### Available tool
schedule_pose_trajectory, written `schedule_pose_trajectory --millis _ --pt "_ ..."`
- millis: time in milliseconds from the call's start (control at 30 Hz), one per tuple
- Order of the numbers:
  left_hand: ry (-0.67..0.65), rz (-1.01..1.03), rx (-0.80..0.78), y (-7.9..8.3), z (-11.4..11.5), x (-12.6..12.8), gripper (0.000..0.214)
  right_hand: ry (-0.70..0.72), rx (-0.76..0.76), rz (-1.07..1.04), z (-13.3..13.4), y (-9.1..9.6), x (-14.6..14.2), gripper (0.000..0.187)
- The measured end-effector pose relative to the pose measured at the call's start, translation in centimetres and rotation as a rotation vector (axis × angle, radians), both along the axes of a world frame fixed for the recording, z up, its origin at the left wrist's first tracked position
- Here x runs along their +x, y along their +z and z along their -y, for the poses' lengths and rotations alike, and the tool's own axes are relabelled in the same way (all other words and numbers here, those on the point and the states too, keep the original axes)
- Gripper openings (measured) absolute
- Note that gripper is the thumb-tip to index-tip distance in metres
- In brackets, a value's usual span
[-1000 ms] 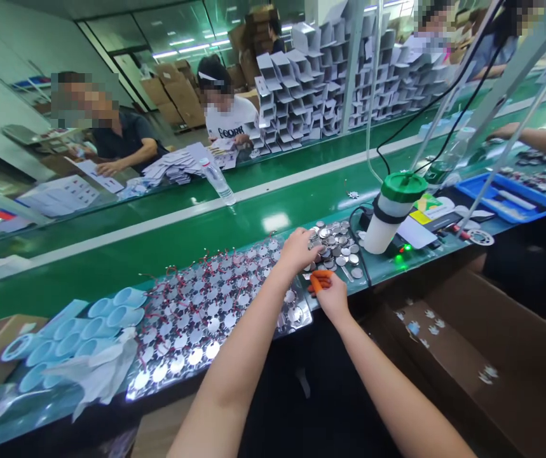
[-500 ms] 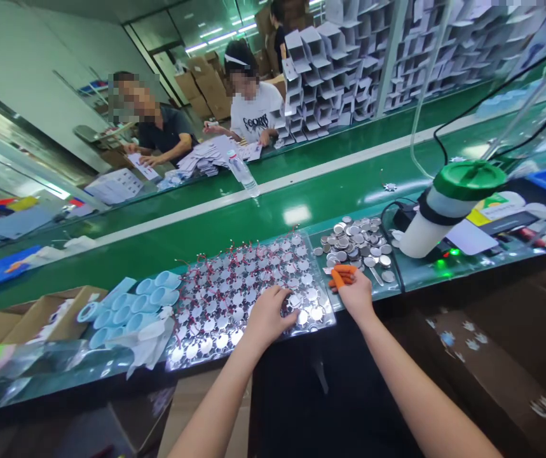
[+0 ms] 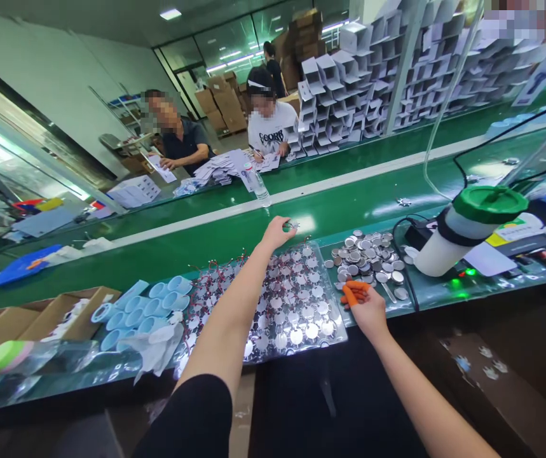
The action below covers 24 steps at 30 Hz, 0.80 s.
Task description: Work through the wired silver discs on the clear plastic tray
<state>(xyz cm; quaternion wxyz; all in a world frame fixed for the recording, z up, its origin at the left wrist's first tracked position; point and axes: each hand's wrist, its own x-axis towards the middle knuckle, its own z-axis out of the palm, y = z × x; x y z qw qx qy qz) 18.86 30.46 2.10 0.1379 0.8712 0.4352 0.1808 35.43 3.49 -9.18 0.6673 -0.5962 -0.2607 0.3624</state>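
Note:
My left hand (image 3: pixel 278 233) is stretched out past the tray, over the green belt (image 3: pixel 196 235). Its thumb and fingers pinch a small star-edged circuit board (image 3: pixel 294 226). Under that forearm lies a clear tray (image 3: pixel 341 331) with rows of round silver-faced boards (image 3: pixel 296 335) and thin red wires. My right hand (image 3: pixel 367 308), with orange finger covers, rests at the tray's right edge with its fingers curled together. Whatever those fingers may hold is hidden. Just beyond them is a loose pile of silver coin cells (image 3: pixel 365 254).
Light-blue cups (image 3: pixel 134 315) and a cardboard box (image 3: pixel 70 312) stand at left. A white bottle with green lid (image 3: pixel 468 229) and cables stand at right. Another star-edged board (image 3: pixel 403 202) lies on the belt. Two people sit across, near a water bottle (image 3: pixel 257 184).
My left hand has moved from the tray's front right part forward to the belt, with a small board at its fingertips. My right hand stays by the coin cells. The view has shifted slightly.

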Motion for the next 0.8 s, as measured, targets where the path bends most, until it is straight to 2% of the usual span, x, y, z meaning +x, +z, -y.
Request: schedule_pose_trajectory --millis 67,133,300,400,567,733,800 --pt "0.016 -0.056 -0.001 -0.3 -0.9 -0.5 0.043 0.006 0.000 0.012 0.1 -0.2 0.0 0.046" --pt "-0.010 -0.111 0.005 -0.6 -0.3 -2.0 0.037 0.007 0.007 0.021 0.1 -0.3 0.0 0.046" --pt "-0.204 -0.276 -0.029 -0.7 4.2 -8.2 0.026 0.006 0.009 0.019 0.0 0.0 -0.2 0.046" --pt "-0.222 -0.358 -0.037 -0.8 6.4 -10.6 0.025 0.005 -0.004 0.020 0.2 0.4 -0.2 0.048" --pt "-0.153 -0.445 -0.036 -1.7 7.3 -10.7 0.014 -0.007 0.009 0.016 0.4 0.5 0.1 0.053" --pt "-0.111 -0.466 -0.029 -1.8 7.3 -10.7 0.026 0.014 0.024 0.013 0.5 0.0 0.4 0.055" --pt "-0.063 -0.427 0.011 -1.5 7.8 -10.8 0.024 0.021 0.029 0.023 0.5 -0.2 0.5 0.056"
